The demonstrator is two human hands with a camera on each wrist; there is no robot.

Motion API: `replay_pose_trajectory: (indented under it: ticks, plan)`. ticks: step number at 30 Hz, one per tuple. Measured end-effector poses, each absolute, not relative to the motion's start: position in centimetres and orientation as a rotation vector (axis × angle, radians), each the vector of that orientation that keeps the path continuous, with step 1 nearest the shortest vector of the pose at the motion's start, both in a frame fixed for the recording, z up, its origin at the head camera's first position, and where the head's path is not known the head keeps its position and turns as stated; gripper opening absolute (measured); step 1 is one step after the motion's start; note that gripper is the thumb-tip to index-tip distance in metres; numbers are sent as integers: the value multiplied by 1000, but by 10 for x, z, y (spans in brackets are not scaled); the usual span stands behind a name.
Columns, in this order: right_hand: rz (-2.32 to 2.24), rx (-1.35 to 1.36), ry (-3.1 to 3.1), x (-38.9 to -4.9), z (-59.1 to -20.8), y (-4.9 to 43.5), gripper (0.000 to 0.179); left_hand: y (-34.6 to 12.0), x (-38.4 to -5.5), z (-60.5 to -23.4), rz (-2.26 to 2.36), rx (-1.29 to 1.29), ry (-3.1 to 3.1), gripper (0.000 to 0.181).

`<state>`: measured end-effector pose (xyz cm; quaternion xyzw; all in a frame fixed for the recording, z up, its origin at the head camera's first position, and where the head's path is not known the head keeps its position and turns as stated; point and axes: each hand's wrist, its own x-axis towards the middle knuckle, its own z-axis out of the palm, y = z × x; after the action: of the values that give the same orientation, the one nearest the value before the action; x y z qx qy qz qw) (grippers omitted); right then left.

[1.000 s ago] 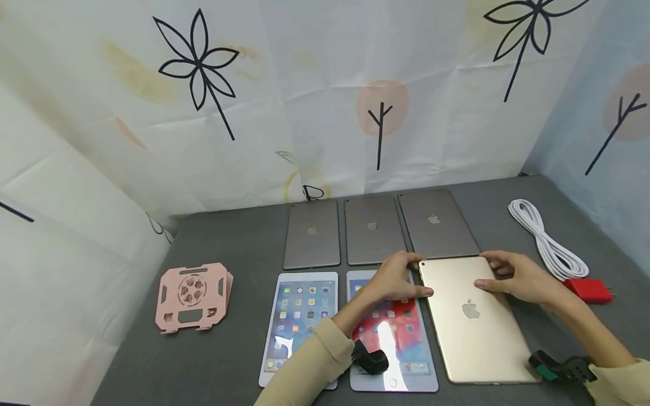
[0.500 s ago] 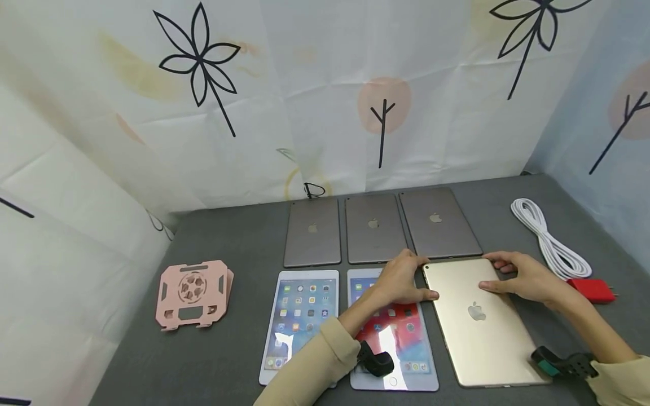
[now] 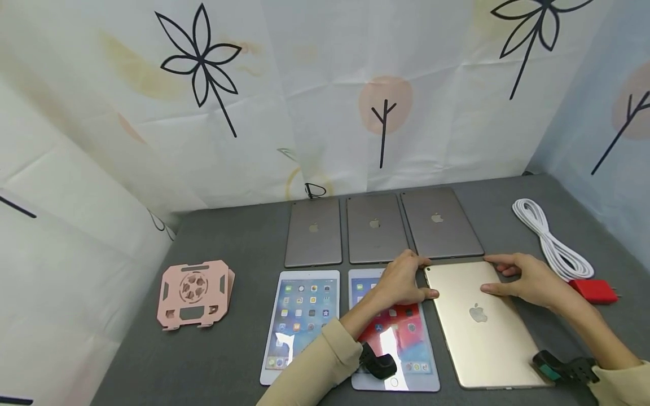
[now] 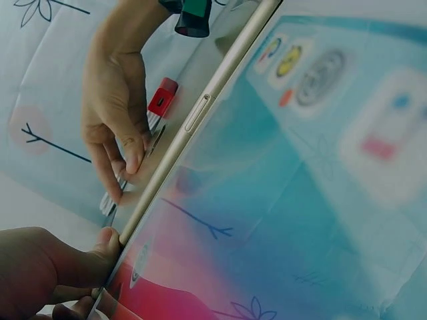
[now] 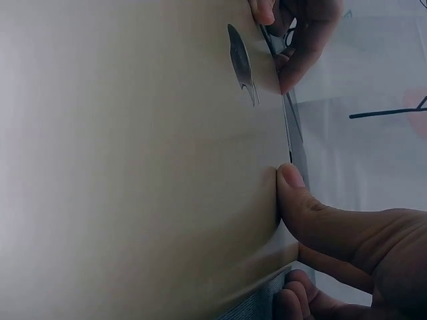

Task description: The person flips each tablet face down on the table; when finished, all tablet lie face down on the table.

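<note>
A gold tablet (image 3: pixel 479 330), back side up with an apple logo, lies on the grey table at the right of the near row. My left hand (image 3: pixel 403 282) holds its far left corner, thumb at the left edge and index finger at the far edge. My right hand (image 3: pixel 528 282) holds the far right corner, thumb on the gold back and index finger at the far edge. The right wrist view shows the tablet's back (image 5: pixel 147 147) close up. Under my left forearm is a lit tablet with a red and blue screen (image 3: pixel 391 332), partly covered.
Left of it lies another lit white tablet (image 3: pixel 310 301). Behind are three grey tablets, the left (image 3: pixel 313 242), middle (image 3: pixel 376 242) and right (image 3: pixel 442 234). A coiled white cable (image 3: pixel 548 239) and red charger (image 3: pixel 594 291) sit at the right, a pink stand (image 3: pixel 194 294) at the left.
The gold tablet has shifted slightly right and toward the near edge, with both hands following it to the right. The other tablets stay in place.
</note>
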<state>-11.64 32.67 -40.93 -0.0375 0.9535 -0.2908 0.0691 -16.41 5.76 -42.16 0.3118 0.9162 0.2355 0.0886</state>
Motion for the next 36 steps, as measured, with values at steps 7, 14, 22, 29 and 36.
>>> replay_pose_trajectory:
  ticks: [7, 14, 22, 29, 36]
  plan:
    - [-875, -117, 2860, -118, -410, 327, 78, 58, -164, -422, 706, 938, 2733, 61]
    - [-875, -143, 2858, -119, -411, 330, 76, 61, -164, -421, 679, 935, 2740, 61]
    - [-831, -153, 2882, -119, -411, 327, 76, 60, -164, -421, 678, 917, 2740, 61]
    - [-782, -222, 2947, -114, -402, 312, 70, 58, -166, -421, 723, 971, 2690, 62]
    - [-912, -345, 2923, -110, -391, 284, 61, 44, -170, -410, 800, 1042, 2557, 67]
